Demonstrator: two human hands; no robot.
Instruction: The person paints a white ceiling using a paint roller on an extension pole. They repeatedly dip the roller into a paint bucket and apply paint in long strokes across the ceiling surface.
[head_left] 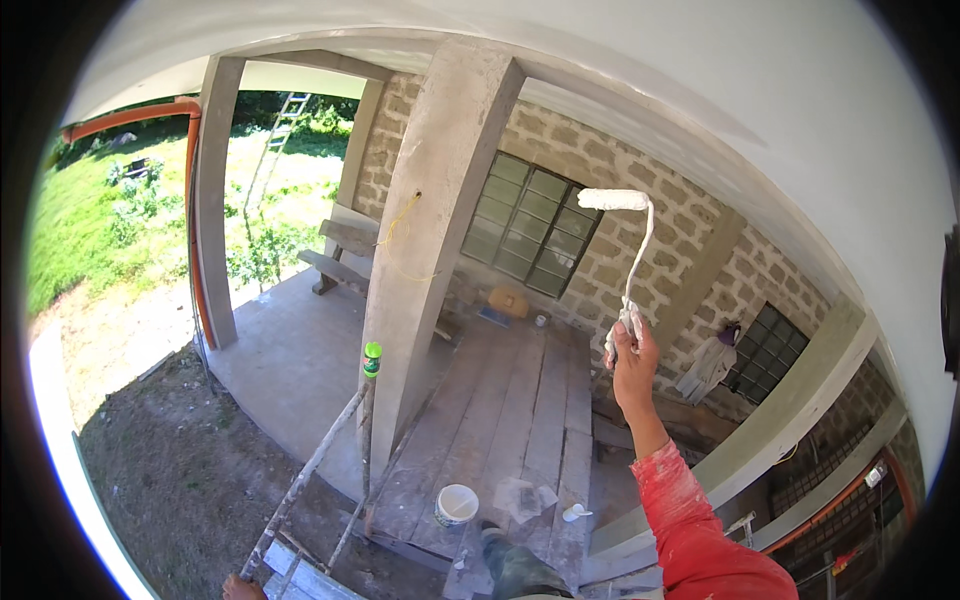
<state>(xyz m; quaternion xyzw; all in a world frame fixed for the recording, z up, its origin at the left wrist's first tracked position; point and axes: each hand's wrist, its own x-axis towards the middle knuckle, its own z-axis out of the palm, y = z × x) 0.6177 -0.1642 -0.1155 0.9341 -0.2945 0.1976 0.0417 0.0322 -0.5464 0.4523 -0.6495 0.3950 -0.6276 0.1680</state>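
My right hand [634, 372] is raised and closed around the paint-caked handle of a paint roller [612, 200]. The roller's white sleeve points up and left, in front of the block wall. At the lower left edge my left hand [243, 588], partly cut off by the frame, is closed on the lower end of a paint-spattered metal scaffold pole [312, 478]. A green bottle [372, 358] sits at the top of the upright pole. On the planks below stands a white bucket [457, 505], with whitish sheet scraps [524, 499] and a small white container [576, 512] beside it.
I am above a plank platform [500, 400]. A concrete column [425, 230] rises ahead, and a concrete beam [740, 445] slants at right. The pale ceiling [800, 110] hangs close overhead. A ladder [276, 140] leans outside, beyond an orange pipe [193, 220]. Dirt ground lies lower left.
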